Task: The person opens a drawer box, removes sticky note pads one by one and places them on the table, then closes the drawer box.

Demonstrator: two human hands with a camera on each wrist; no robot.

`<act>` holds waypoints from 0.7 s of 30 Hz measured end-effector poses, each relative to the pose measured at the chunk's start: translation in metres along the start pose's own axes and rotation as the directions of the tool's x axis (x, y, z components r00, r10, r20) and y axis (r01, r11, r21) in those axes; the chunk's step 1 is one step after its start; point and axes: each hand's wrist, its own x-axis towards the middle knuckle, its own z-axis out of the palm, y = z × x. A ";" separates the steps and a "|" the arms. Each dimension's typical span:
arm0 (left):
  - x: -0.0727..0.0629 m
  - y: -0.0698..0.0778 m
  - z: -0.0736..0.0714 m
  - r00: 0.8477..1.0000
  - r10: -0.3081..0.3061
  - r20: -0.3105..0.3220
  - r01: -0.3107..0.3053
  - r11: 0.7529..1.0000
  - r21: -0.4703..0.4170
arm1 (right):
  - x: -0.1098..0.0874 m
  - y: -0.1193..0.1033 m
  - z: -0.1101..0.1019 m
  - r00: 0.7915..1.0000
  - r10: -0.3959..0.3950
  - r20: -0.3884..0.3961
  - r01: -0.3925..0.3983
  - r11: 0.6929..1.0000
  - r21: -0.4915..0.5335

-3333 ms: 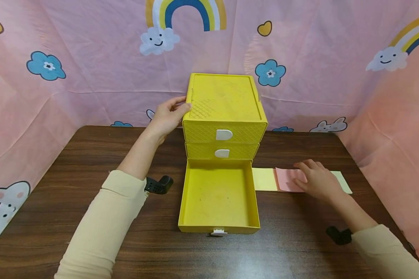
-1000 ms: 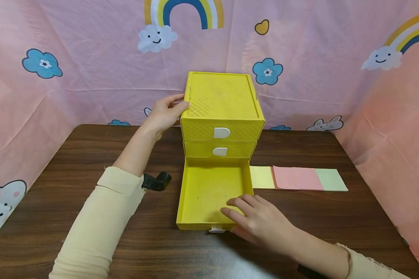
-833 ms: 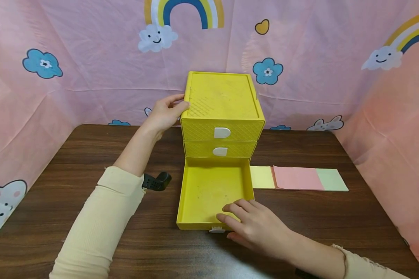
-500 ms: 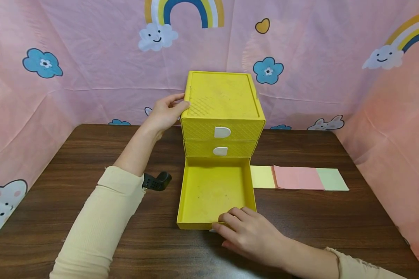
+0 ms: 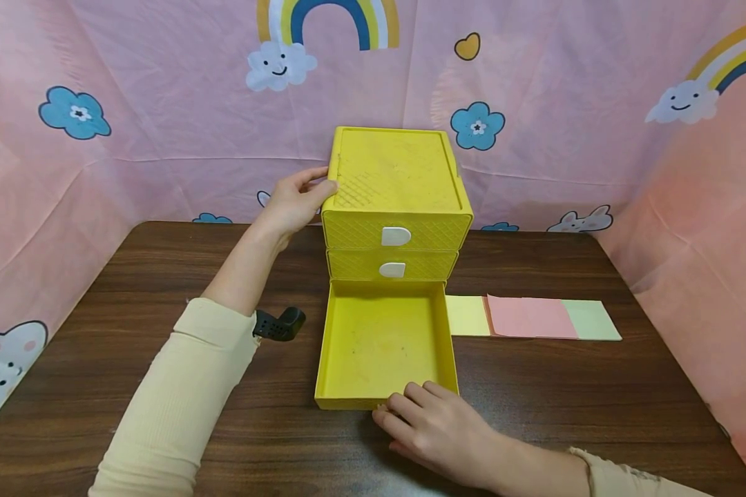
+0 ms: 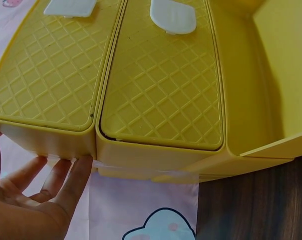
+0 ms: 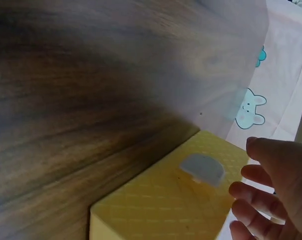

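Note:
A yellow drawer cabinet point(image 5: 398, 172) stands on the table with its bottom drawer point(image 5: 379, 338) pulled far out and bare inside. Its two upper drawers are closed. My left hand point(image 5: 293, 206) rests on the cabinet's upper left side, thumb at the top edge; in the left wrist view its fairly straight fingers point(image 6: 73, 182) touch the side wall. At the front right of the pulled-out drawer is my right hand point(image 5: 435, 431), fingers loosely bent. From the right wrist, these fingers point(image 7: 255, 197) appear beside the white handle point(image 7: 203, 168), apart from it.
Right of the drawer, yellow, pink and green sticky notes point(image 5: 531, 317) lie in a row on the dark wooden table point(image 5: 273, 435). A pink patterned cloth point(image 5: 193, 83) hangs behind and along both sides.
My right hand has left the sticky notes, crossed to the drawer's front and come lower toward its handle. My left hand stays on the cabinet, and the drawer has not moved.

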 end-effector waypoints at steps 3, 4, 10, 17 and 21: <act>0.000 0.000 0.000 1.000 -0.001 -0.005 0.001 1.000 0.002 | -0.001 -0.002 0.005 1.000 0.003 0.006 -0.003 1.000 -0.026; 0.000 0.000 0.000 1.000 -0.001 -0.005 0.001 1.000 0.002 | -0.001 -0.003 0.006 1.000 0.005 0.008 -0.004 0.999 -0.034; 0.002 -0.001 0.001 1.000 -0.001 -0.014 0.001 1.000 -0.008 | 0.000 -0.007 0.010 1.000 0.013 0.003 -0.012 0.995 -0.098; 0.002 -0.001 0.001 1.000 -0.004 -0.009 0.004 1.000 0.002 | 0.004 -0.008 0.009 0.998 -0.009 -0.055 -0.004 0.971 -0.239; 0.002 -0.001 0.001 1.000 -0.002 -0.008 0.002 1.000 -0.007 | 0.007 -0.009 0.009 0.997 -0.001 -0.078 -0.019 0.967 -0.255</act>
